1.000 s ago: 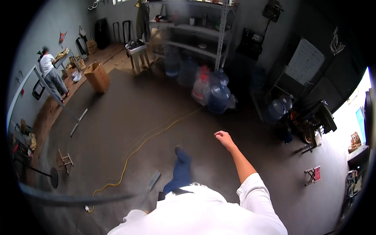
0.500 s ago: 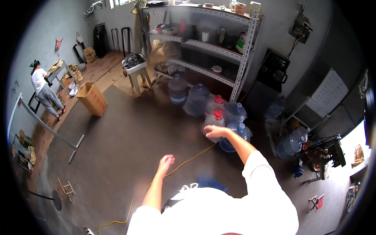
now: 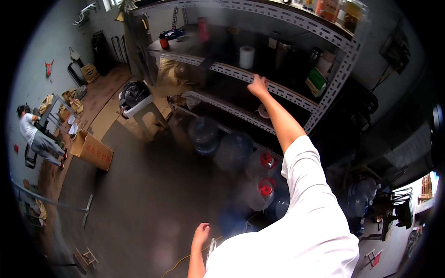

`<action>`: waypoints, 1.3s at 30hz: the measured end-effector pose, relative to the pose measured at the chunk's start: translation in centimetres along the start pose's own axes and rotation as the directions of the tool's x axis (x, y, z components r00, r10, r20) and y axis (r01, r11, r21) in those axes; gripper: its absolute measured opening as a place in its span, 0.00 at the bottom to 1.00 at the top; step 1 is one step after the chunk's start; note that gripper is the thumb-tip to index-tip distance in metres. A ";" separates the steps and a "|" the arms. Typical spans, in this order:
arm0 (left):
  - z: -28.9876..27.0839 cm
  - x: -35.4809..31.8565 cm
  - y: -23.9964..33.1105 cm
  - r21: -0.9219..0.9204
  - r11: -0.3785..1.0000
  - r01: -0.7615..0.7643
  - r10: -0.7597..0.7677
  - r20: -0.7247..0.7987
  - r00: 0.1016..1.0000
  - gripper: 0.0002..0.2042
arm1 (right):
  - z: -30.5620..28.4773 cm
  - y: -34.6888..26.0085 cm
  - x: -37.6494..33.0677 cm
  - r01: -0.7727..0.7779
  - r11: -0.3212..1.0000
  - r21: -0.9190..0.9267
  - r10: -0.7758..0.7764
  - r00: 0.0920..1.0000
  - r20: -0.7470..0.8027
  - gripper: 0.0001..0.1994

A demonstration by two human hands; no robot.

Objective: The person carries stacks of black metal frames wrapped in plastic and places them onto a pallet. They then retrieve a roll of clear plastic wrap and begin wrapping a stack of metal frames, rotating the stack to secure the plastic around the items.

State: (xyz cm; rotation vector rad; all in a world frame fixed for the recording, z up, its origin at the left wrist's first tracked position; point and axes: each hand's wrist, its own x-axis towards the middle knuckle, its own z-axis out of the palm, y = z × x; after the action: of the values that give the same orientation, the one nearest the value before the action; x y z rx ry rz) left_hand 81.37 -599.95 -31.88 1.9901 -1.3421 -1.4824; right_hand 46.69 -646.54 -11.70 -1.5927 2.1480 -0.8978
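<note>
My right arm stretches up and forward to a white perforated-metal shelf rack (image 3: 287, 96). My right hand (image 3: 258, 86) is at the front edge of its middle board, fingers loosely bent; I see nothing in them. Whether it touches the edge I cannot tell. Close behind it on that board stand a white roll (image 3: 246, 57) and a dark metal flask (image 3: 282, 52). A green-and-white box (image 3: 316, 81) is farther right. My left hand (image 3: 201, 231) hangs low over the floor, away from other things, its fingers slightly bent and holding nothing.
Large clear water jugs (image 3: 204, 134) and red-capped bottles (image 3: 260, 193) stand on the floor before the rack. A white stool (image 3: 143, 111) bears a dark bundle. An open cardboard box (image 3: 95, 150) and another person (image 3: 39, 136) are to the left. A yellow cable (image 3: 181, 262) crosses the floor.
My right hand has risen from above the red-capped bottles to the shelf's edge. The rack looks closer and larger now. My left hand is lower in the view.
</note>
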 end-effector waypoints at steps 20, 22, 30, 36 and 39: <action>-0.7 2.4 6.3 -0.138 0.987 0.080 -0.100 -0.139 0.985 0.12 | 2.2 1.6 21.4 0.365 0.847 -0.386 -0.469 0.855 -0.222 0.23; -0.7 1.2 7.2 -0.142 0.989 0.050 -0.075 -0.177 0.981 0.12 | 2.1 0.9 19.2 0.273 0.906 -0.324 -0.350 0.913 -0.208 0.25; 0.1 -10.3 6.3 -0.237 0.965 -0.107 -0.047 -0.565 0.824 0.15 | 16.6 -0.8 -26.8 0.215 0.776 0.593 -0.492 0.795 0.355 0.20; 5.5 -28.6 2.1 -0.027 0.994 0.110 -0.059 -0.953 0.296 0.35 | 7.8 -3.6 -60.9 0.169 0.834 0.525 -0.497 -0.182 0.848 0.17; 12.0 -37.6 -1.1 -0.160 0.941 0.300 -0.192 -0.978 0.081 0.37 | 6.0 -1.5 -72.2 0.041 0.732 0.680 -0.528 -0.596 0.604 0.11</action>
State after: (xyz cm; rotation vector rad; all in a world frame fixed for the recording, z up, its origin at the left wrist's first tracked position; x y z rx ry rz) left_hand 70.63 -565.39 -16.11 2.4750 -0.3821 0.1829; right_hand 74.99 -580.80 -23.18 -1.6370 -0.1043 0.3702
